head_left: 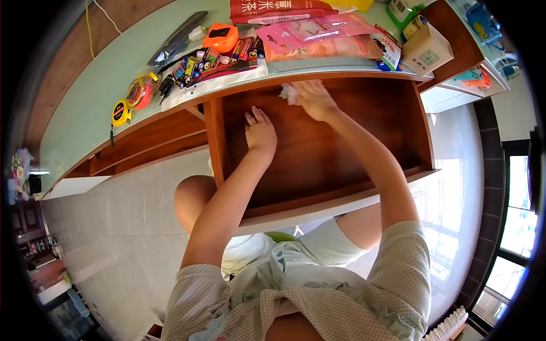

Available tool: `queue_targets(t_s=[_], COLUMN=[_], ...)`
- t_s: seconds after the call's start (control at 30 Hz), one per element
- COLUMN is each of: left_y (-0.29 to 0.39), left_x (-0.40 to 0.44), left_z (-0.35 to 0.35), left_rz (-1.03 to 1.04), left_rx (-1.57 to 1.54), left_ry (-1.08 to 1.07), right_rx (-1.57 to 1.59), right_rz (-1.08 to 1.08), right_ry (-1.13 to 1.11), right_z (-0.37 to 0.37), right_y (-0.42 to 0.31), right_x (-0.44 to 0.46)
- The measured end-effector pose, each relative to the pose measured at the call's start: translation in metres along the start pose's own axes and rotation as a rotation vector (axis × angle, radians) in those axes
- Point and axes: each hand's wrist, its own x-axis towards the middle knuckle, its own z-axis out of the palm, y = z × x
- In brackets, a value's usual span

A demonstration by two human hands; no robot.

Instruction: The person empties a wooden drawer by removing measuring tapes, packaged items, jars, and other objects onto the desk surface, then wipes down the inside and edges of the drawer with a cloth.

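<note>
A brown wooden drawer (318, 153) is pulled out from under the desk, its inside bare around my hands. At the back of the drawer my right hand (314, 101) presses a crumpled white tissue (288, 94) against the wood, and part of the tissue sticks out to the left of the fingers. My left hand (261, 132) lies near the drawer's left wall, fingers stretched forward and apart, with nothing visible in it. Below the hands runs the drawer's white front panel (307, 211), close to my lap.
On the glass-topped desk (170, 31) lie an orange tape measure (220, 37), a yellow tape measure (121, 113), several batteries (196, 65), a pink packet (318, 28) and a red bag (278, 11). A cream box (426, 52) stands at the right, near the desk edge.
</note>
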Motion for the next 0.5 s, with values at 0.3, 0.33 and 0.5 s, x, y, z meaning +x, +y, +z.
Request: queue_targets(t_s=[0.3, 0.33, 0.5], left_y=[-0.017, -0.018, -0.024], left_x=[0.004, 0.004, 0.004], left_z=[-0.021, -0.018, -0.004], left_rz=[-0.006, 0.007, 0.060], left_rx=[-0.236, -0.234, -0.240], left_ry=[0.026, 0.047, 0.154], right_rx=[0.049, 0.077, 0.106], right_rz=[-0.280, -0.395, -0.703], right_ry=[0.018, -0.045, -0.269], right_z=[-0.015, -0.022, -0.033], right_y=[-0.022, -0.031, -0.037], right_x=[-0.043, -0.054, -0.078])
